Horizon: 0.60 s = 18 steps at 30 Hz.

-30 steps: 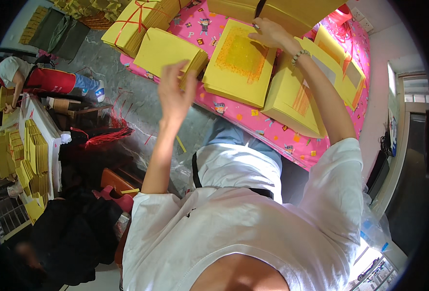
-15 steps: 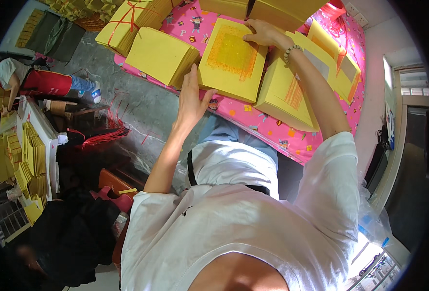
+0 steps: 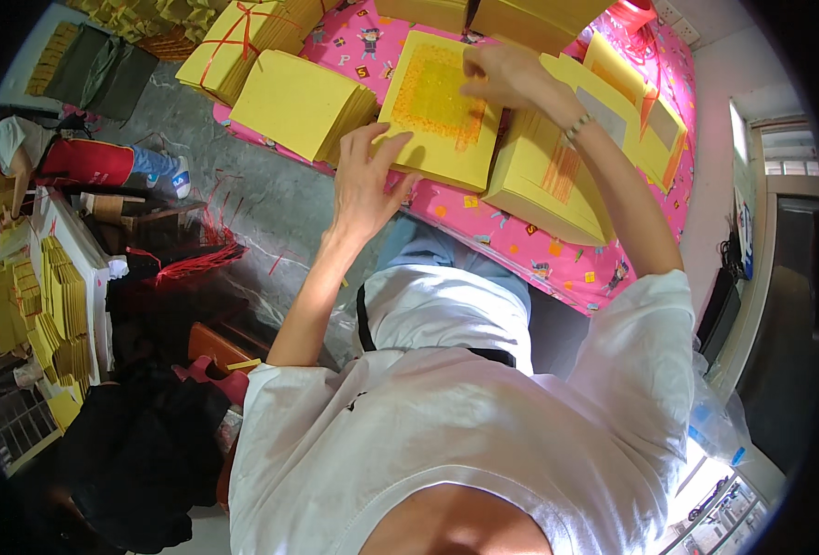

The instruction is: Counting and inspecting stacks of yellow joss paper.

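A stack of yellow paper point(image 3: 472, 159) lies in front of me, its top sheet bearing a yellow square with an orange border. Over its right side hovers my right hand point(image 3: 513, 79), fingers apart and a little bent, with a bracelet at the wrist and nothing visible in its grasp. My left hand point(image 3: 363, 185) is open at the stack's near left corner, fingers spread and curved; whether a fingertip touches the paper I cannot tell. Left of it sits a plain yellow paper stack point(image 3: 296, 102). Another yellow stack point(image 3: 543, 185), with orange print, lies to the right.
A pink patterned cloth point(image 3: 520, 248) covers the table. Bundles tied with red string point(image 3: 243, 42) stand at its far left. Red strings point(image 3: 197, 259) hang by a dark stool. At left, a person in a red apron point(image 3: 86, 159) works beside a white table point(image 3: 101, 305) with yellow paper bundles.
My right hand has lifted off the stack's far right edge and come slightly nearer. My left hand's fingers have bent and spread at the near left corner.
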Tool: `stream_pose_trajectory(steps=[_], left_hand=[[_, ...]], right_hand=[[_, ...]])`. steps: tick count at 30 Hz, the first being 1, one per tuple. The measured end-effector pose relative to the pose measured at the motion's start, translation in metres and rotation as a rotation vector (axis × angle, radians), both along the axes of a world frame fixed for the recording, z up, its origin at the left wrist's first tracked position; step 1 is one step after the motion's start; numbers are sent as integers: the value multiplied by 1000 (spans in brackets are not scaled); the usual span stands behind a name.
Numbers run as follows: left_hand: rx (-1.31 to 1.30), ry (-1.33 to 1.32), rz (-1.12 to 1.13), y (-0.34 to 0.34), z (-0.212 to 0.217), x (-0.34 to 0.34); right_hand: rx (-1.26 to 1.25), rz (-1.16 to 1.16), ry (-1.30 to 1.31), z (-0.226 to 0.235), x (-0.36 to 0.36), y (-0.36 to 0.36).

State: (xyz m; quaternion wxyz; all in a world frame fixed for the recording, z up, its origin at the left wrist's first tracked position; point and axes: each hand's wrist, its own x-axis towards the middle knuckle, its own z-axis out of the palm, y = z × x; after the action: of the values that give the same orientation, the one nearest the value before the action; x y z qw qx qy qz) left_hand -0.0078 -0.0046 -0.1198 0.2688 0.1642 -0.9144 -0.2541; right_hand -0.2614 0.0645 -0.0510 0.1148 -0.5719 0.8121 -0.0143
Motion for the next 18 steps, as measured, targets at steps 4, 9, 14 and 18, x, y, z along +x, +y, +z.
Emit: stream_pose_trajectory(steps=[4,9,14,18], left_hand=[[-98,1,-187,-4,0,-11],[-74,-49,-272,-6,-6,-21],[-15,-71,-285,-8,-6,-23],[18,-90,-272,-11,-5,-23]], right_hand=[[245,143,-52,5,45,28],[413,205,-11,4,79,38],[381,233,88,-14,83,42],[418,221,49,-7,82,38]])
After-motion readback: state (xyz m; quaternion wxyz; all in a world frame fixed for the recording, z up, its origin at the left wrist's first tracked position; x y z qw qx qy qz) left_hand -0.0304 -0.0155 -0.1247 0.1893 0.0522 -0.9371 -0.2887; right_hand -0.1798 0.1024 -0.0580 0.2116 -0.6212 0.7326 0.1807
